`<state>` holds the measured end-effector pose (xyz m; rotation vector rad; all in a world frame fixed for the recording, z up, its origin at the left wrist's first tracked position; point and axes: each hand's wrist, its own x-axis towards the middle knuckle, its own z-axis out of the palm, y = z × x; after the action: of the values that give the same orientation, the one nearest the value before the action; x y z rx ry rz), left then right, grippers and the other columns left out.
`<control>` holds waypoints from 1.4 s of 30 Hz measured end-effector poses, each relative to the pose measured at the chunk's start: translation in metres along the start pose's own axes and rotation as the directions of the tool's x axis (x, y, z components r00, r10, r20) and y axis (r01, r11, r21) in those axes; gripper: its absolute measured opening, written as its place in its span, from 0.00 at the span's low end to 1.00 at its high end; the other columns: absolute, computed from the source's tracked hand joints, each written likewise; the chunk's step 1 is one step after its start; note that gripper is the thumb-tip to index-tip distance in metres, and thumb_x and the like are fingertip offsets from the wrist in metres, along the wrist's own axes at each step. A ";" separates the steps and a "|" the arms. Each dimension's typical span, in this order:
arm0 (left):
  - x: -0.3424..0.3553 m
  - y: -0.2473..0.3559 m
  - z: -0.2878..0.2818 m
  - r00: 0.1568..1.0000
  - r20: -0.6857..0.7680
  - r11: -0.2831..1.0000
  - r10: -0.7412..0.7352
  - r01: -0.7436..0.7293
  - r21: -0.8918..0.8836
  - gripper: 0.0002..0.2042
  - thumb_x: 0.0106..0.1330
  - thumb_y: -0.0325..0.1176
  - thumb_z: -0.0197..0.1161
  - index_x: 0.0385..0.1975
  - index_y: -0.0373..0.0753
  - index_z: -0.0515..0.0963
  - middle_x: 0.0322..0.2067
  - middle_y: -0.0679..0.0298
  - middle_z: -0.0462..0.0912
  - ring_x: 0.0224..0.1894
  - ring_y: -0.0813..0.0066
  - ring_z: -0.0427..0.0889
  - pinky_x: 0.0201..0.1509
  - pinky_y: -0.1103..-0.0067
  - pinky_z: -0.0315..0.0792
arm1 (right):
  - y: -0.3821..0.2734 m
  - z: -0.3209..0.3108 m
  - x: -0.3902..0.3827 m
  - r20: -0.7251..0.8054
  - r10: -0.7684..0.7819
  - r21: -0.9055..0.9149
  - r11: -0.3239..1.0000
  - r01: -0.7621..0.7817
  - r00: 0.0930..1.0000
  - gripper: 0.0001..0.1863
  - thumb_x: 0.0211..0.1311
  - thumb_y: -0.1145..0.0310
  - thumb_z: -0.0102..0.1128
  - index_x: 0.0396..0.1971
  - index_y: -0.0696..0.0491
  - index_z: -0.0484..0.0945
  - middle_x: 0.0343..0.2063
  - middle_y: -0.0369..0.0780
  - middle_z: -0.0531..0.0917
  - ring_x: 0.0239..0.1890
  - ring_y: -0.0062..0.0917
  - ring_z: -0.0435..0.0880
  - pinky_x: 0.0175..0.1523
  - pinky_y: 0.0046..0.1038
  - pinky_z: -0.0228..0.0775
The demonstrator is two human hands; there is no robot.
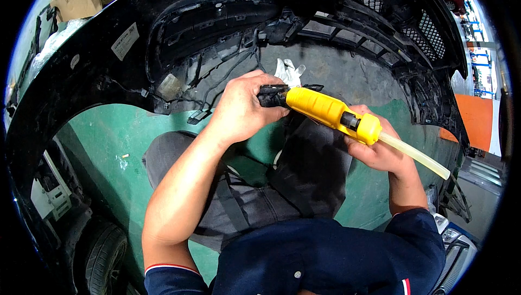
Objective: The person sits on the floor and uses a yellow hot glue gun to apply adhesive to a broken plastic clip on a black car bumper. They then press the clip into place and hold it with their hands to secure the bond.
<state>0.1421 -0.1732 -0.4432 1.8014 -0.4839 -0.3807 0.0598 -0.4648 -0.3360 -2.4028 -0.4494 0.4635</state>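
Observation:
A yellow hot glue gun (320, 106) slants across the space above my knees. My right hand (382, 156) is closed around it from below, with most of the fingers hidden behind its body. A pale translucent glue stick (415, 156) sticks out of its back end toward the lower right. Between thumb and fingers, my left hand (239, 111) pinches a small black plastic part (273, 96). The gun's front end meets this part or lies right over it; the nozzle is hidden, so contact cannot be told.
A large black car bumper (184, 10) arches around me, its inner side showing ribs and mesh grilles. Loose black wiring (230, 72) hangs inside it. A crumpled white glove or cloth (287, 72) lies beyond my hands. A tyre (106, 254) stands lower left, headlights (456, 249) lower right.

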 end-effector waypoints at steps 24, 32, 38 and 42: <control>-0.001 0.000 0.001 0.999 -0.032 1.000 -0.001 0.001 -0.004 0.23 0.49 0.29 0.82 0.48 0.33 0.87 0.38 0.58 0.86 0.43 0.69 0.85 0.53 0.75 0.76 | -0.003 0.001 -0.014 -0.025 0.020 0.075 0.997 -0.018 0.999 0.29 0.45 0.76 0.70 0.53 0.56 0.77 0.49 0.47 0.85 0.49 0.49 0.85 0.58 0.41 0.78; -0.001 -0.002 -0.001 0.999 -0.016 0.999 -0.038 0.038 -0.002 0.24 0.50 0.31 0.83 0.48 0.33 0.87 0.41 0.58 0.87 0.44 0.69 0.83 0.57 0.75 0.75 | -0.002 0.003 -0.016 -0.032 0.053 0.210 0.977 -0.045 0.998 0.26 0.50 0.80 0.68 0.53 0.57 0.78 0.47 0.44 0.83 0.46 0.41 0.84 0.53 0.36 0.78; 0.000 -0.002 -0.001 0.999 -0.019 0.999 -0.032 0.032 0.012 0.24 0.49 0.29 0.84 0.49 0.32 0.87 0.40 0.59 0.87 0.44 0.70 0.83 0.55 0.75 0.75 | 0.009 0.008 -0.020 -0.073 0.017 0.162 0.987 -0.005 0.997 0.27 0.52 0.80 0.68 0.55 0.56 0.78 0.48 0.43 0.83 0.46 0.36 0.84 0.53 0.33 0.77; 0.002 0.001 -0.003 0.997 0.008 0.997 -0.079 0.079 0.023 0.25 0.49 0.29 0.84 0.49 0.31 0.86 0.37 0.61 0.84 0.41 0.72 0.82 0.50 0.77 0.76 | 0.008 0.008 -0.015 -0.058 -0.006 0.205 0.979 0.017 0.998 0.26 0.52 0.80 0.68 0.55 0.57 0.78 0.47 0.43 0.84 0.47 0.38 0.85 0.54 0.35 0.77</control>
<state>0.1457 -0.1720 -0.4418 1.8458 -0.4258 -0.4393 0.0443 -0.4726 -0.3436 -2.2069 -0.3708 0.4134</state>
